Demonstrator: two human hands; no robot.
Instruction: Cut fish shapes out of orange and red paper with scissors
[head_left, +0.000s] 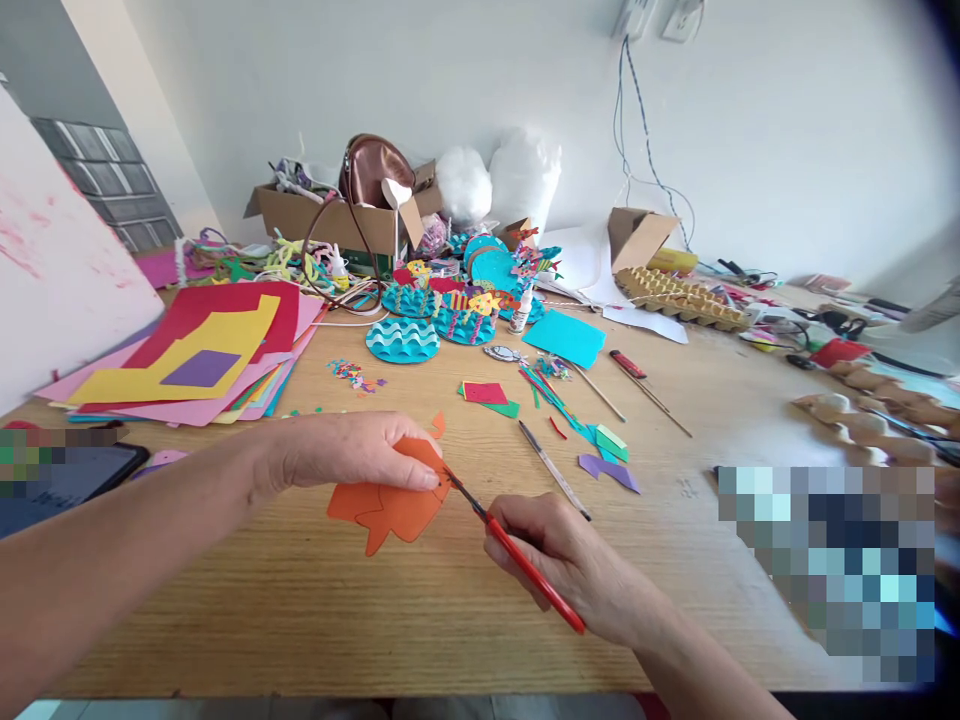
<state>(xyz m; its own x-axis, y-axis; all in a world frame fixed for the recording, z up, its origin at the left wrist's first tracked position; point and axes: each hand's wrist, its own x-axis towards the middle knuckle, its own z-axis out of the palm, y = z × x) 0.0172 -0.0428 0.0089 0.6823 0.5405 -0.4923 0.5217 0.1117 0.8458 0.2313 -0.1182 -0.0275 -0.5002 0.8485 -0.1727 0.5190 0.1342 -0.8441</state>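
Observation:
My left hand (352,452) pinches an orange foam cut-out (390,505) shaped like a fish, held just above the wooden table (420,610). My right hand (570,565) grips a thin red-handled tool (525,560), a brush or craft knife, whose dark tip touches the right edge of the orange shape next to my left thumb.
Sheets of coloured foam (202,355) lie at the left, next to a dark phone (71,480). Blue wavy paper discs (403,340), scraps, a pencil (553,468), sticks and a cyan sheet (564,337) sit mid-table. Cardboard boxes (330,215) and egg cartons (679,295) stand behind.

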